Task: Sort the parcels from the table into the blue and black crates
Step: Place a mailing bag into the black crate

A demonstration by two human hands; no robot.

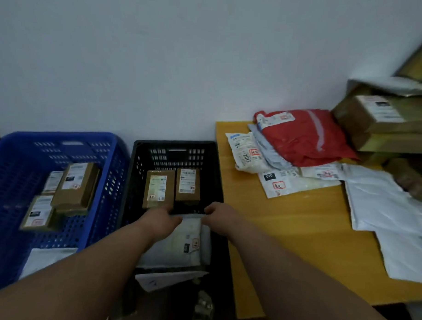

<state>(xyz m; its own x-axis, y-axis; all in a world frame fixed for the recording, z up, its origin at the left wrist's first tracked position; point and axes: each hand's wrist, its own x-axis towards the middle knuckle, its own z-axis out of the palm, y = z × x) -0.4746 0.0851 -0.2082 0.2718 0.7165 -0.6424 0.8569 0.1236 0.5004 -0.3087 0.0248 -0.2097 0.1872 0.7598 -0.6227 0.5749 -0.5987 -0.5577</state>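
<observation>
**Both hands on a grey parcel in the black crate**

Head view: you are reaching both arms down into the black crate (142,171). Your left hand (161,221) and right hand (218,216) are gripping the far edge of a grey mailer bag (178,247), fingers curled over that edge; the fingertips are hidden, so you cannot tell how tightly they are pinching. The bag is lying in the near half of the crate, over another pale parcel (162,279). Two brown boxes (172,186) are sitting side by side at the far end. On your left, the blue crate (18,158) is holding three brown boxes (72,186). On your right, the yellow table (305,235) is carrying a red bag (301,136), white mailers (381,199) and stacked cartons (378,120).
</observation>
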